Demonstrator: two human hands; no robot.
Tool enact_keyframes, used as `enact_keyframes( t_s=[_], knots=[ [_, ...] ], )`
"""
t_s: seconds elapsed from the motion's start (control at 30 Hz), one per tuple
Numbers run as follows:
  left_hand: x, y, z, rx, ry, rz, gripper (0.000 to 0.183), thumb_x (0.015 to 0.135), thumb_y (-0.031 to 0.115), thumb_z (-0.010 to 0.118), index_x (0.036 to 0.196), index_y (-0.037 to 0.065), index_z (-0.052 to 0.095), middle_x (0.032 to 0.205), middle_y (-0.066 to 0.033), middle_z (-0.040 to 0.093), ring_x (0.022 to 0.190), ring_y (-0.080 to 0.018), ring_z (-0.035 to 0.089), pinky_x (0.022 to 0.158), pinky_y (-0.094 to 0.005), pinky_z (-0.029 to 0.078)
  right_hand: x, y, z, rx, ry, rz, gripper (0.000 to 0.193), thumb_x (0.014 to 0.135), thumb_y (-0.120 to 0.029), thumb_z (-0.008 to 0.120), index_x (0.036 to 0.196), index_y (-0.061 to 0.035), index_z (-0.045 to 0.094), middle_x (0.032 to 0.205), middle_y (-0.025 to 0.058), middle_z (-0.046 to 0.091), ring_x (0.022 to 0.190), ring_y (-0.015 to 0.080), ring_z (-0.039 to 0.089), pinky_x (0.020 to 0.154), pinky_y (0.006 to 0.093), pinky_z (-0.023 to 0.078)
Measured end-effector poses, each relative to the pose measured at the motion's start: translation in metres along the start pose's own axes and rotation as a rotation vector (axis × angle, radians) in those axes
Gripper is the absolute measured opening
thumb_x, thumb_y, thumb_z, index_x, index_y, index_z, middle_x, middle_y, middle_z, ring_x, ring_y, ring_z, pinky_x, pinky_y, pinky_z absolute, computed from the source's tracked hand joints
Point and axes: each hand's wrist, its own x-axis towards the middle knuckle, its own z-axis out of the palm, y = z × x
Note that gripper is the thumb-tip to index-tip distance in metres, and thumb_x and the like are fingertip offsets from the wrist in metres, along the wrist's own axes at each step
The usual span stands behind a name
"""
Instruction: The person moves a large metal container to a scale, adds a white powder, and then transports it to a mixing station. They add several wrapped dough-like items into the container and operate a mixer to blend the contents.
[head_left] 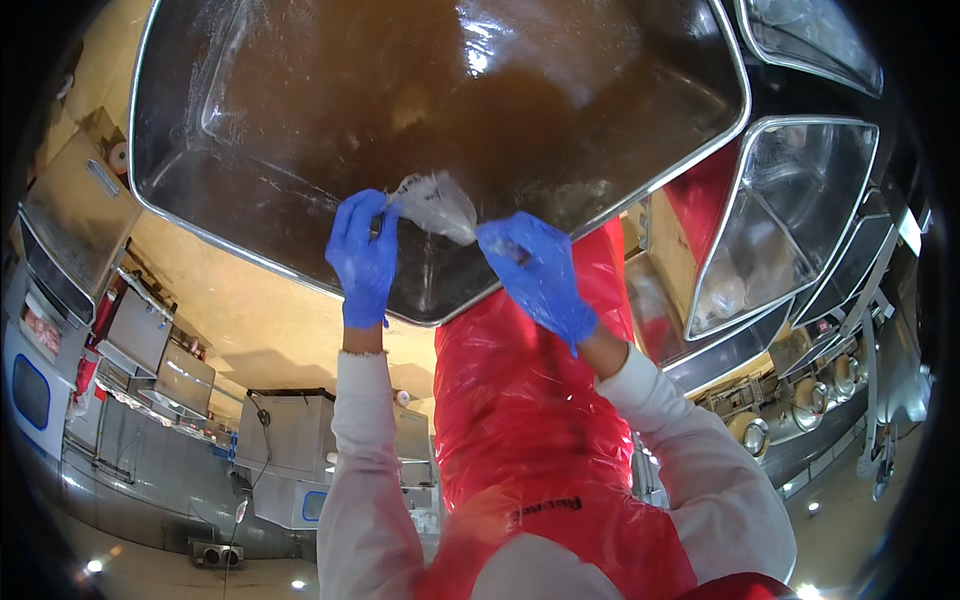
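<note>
"Plastic bag (441, 207): where is it?"
"Between your hands, above the near part of the metal tub (250, 205). Your left hand (364, 252) pinches one side; your right hand (536, 272) grips the gathered end."
"Its look?"
"Crumpled, translucent, whitish."

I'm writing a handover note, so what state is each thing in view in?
Clear plastic bag, crumpled, narrowed at one end.
Left hand, blue-gloved, fingers closed on the bag.
Right hand, blue-gloved, fingers pinching the bag's narrowed end.
Large metal tub, open-topped; contents unclear.
Red apron, worn, creased.
Right-side metal bin, open-topped.
Small lights, lit.
</note>
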Motion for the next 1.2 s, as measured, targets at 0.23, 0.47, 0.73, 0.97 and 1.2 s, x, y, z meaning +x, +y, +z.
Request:
enact_keyframes(
  t_s=[0.23, 0.47, 0.73, 0.97, 1.2],
  knots=[
    [0.004, 0.006, 0.000, -0.059, 0.136, 0.067, 0.021, 0.073, -0.004, 0.079, 0.090, 0.002, 0.068, 0.094, -0.0126, 0.067, 0.083, -0.0257, 0.066, 0.072, -0.0325, 0.056, -0.012, -0.007, -0.009, -0.083, -0.003, -0.219, 0.012, 0.085, -0.006, 0.066, 0.097, -0.0040, 0.066, 0.072, 0.0106, 0.060, 0.056, 0.0236, 0.058, 0.050, 0.0320, 0.045],
    [-0.003, -0.001, 0.023, -0.153, 0.127, 0.024, 0.025, 0.074, 0.002, 0.080, 0.095, 0.001, 0.067, 0.097, -0.0123, 0.066, 0.084, -0.0236, 0.065, 0.074, -0.0336, 0.055, 0.007, -0.004, -0.025, -0.283, -0.045, -0.234, 0.015, 0.081, -0.004, 0.071, 0.096, -0.0076, 0.069, 0.077, 0.0095, 0.063, 0.061, 0.0188, 0.062, 0.054, 0.0286, 0.049],
    [0.019, -0.098, 0.059, -0.125, -0.029, -0.529, 0.044, 0.083, 0.019, 0.075, 0.120, 0.001, 0.060, 0.087, -0.0080, 0.066, 0.080, -0.0154, 0.061, 0.081, -0.0326, 0.051, 0.121, -0.101, -0.229, -0.050, 0.275, -0.135, 0.014, 0.085, -0.004, 0.068, 0.098, 0.0007, 0.067, 0.086, 0.0041, 0.065, 0.081, 0.0124, 0.060, 0.076, 0.0289, 0.049],
    [-0.013, -0.279, 0.150, 0.114, -0.133, -0.562, 0.037, 0.087, 0.033, 0.062, 0.102, -0.001, 0.067, 0.083, -0.0164, 0.069, 0.078, -0.0323, 0.066, 0.080, -0.0406, 0.052, 0.125, -0.122, -0.341, -0.433, 0.967, -0.589, 0.023, 0.082, 0.001, 0.062, 0.104, 0.0002, 0.066, 0.091, 0.0090, 0.064, 0.084, 0.0198, 0.062, 0.069, 0.0323, 0.052],
    [-0.015, -0.177, 0.159, 0.141, -0.385, -0.604, 0.044, 0.090, 0.035, 0.047, 0.082, -0.002, 0.070, 0.090, -0.0242, 0.068, 0.085, -0.0398, 0.067, 0.081, -0.0442, 0.051, 0.215, 0.068, 0.000, -0.769, 0.207, 0.022, 0.020, 0.082, -0.013, 0.061, 0.099, -0.0047, 0.070, 0.097, 0.0179, 0.070, 0.090, 0.0298, 0.069, 0.079, 0.0398, 0.054]
  ],
)
